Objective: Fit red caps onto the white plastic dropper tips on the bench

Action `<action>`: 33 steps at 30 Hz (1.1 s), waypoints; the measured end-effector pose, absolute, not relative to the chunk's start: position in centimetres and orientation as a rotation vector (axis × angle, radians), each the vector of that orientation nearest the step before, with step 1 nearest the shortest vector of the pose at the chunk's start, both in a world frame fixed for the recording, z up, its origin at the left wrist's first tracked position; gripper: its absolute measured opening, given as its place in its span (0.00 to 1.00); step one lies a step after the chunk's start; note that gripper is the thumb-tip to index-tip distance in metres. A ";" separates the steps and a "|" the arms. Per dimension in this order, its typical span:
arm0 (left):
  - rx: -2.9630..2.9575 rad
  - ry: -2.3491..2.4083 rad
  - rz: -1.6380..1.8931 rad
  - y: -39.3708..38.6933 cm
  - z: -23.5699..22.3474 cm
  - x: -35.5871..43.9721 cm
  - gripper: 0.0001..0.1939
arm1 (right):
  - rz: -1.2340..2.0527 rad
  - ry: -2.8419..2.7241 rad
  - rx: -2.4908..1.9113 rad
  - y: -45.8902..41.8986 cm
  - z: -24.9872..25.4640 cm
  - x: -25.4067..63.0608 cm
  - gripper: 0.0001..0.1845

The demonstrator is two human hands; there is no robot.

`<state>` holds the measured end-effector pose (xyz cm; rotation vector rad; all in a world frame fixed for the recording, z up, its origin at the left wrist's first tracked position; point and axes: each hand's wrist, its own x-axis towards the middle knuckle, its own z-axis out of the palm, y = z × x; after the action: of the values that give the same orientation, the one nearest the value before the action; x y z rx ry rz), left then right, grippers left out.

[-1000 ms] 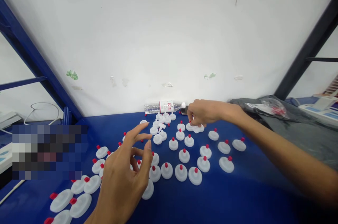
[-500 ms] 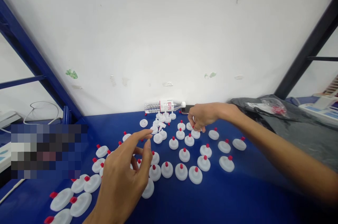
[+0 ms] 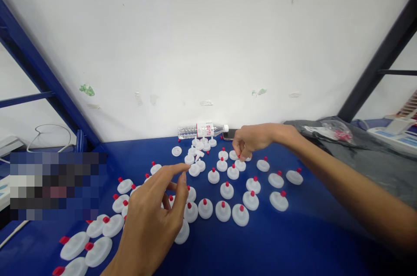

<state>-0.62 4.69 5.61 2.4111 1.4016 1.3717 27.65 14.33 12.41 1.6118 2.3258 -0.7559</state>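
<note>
My left hand (image 3: 153, 211) hovers over the front left of the spread of pieces, thumb and forefinger apart with nothing between them. Toward the back, my right hand (image 3: 246, 142) has its fingers pinched on a small red cap (image 3: 239, 157) at the top of a white disc-shaped lid (image 3: 240, 165). Fingers partly hide the contact. Round about stand many similar white lids (image 3: 223, 211) with red caps on their necks. A pile of white lids without red caps (image 3: 194, 169) lies at the back middle. Another bare lid (image 3: 176, 151) rests left of that pile.
A clear plastic bottle (image 3: 203, 130) lies on its side against the wall, with a dark phone (image 3: 229, 134) beside it. Black plastic bags (image 3: 365, 159) cover the right side. Blue frame posts (image 3: 55, 72) rise at left. Several loose red caps (image 3: 207, 152) dot the blue table (image 3: 276, 241).
My right hand has dipped slightly, its fingers closing in over the red cap. My left hand has barely moved. The whole view has shifted very slightly.
</note>
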 end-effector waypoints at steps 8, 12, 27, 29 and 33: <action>2.435 1.400 1.403 4.7 5.4 -0.6 0.07 | -0.817 2.356 1.618 14.5 12.1 28.1 0.04; 2.430 1.394 1.412 4.7 5.4 -0.6 0.07 | -0.808 2.359 1.655 14.6 12.3 28.4 0.04; 2.420 1.386 1.407 4.8 5.3 -0.7 0.08 | -0.776 2.560 1.605 13.9 10.9 29.0 0.06; 2.416 1.377 1.413 4.7 5.3 -0.7 0.08 | -0.709 2.654 1.659 13.1 10.3 29.2 0.07; 2.423 1.333 1.395 4.8 5.2 -0.8 0.08 | -0.648 2.801 1.820 11.6 8.8 29.7 0.10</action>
<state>-0.77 4.80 5.19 2.4229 1.3334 1.3948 29.66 11.64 8.84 1.8198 2.8007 -0.6482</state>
